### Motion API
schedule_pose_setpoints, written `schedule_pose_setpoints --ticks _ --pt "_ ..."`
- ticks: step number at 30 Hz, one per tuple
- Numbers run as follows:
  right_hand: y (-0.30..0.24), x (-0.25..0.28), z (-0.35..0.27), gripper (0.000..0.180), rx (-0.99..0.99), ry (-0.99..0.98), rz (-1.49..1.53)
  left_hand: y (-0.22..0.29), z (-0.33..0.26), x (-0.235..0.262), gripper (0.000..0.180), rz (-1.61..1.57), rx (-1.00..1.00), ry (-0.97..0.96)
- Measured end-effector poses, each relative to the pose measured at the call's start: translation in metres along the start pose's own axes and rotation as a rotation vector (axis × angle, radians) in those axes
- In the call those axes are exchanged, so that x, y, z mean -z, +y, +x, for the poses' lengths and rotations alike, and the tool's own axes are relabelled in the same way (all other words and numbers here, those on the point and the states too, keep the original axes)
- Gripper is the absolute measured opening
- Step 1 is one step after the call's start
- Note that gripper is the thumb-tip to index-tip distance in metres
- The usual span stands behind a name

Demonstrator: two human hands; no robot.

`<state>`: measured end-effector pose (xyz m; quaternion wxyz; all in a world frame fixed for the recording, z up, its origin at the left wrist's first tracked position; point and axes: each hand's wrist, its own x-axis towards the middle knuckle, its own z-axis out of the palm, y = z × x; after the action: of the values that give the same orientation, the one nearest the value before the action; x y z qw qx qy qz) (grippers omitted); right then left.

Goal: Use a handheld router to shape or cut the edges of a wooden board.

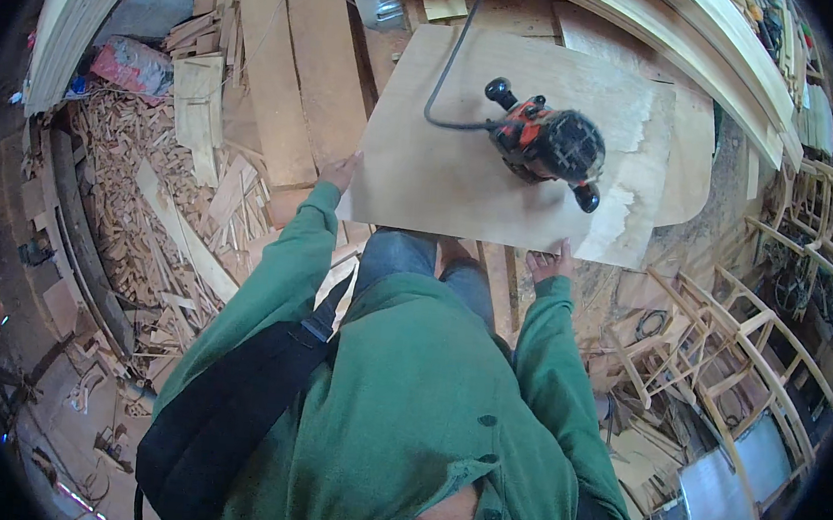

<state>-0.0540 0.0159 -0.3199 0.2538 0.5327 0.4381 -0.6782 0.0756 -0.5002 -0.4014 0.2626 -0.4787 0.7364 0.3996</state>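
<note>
A plywood sheet (pixel 462 157) lies flat across the work surface (pixel 683 245), gripped at its near edge by both hands of a person in a green shirt. The left hand (pixel 341 171) clasps the sheet's left corner; the right hand (pixel 551 263) pinches the near edge further right, fingers curled under. An orange-and-black router (pixel 545 143) sits on top of the sheet, its black cable (pixel 444 78) trailing away. Wood offcuts (pixel 151 193) litter the floor to the left; bentwood chair frames (pixel 719 349) stand to the right.
</note>
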Motion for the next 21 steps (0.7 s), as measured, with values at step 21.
schedule_pose_setpoints --ticks 21 --pt "-0.055 -0.077 -0.157 0.033 0.512 -0.290 -0.070 0.165 -0.103 0.172 0.058 0.220 -0.273 0.235"
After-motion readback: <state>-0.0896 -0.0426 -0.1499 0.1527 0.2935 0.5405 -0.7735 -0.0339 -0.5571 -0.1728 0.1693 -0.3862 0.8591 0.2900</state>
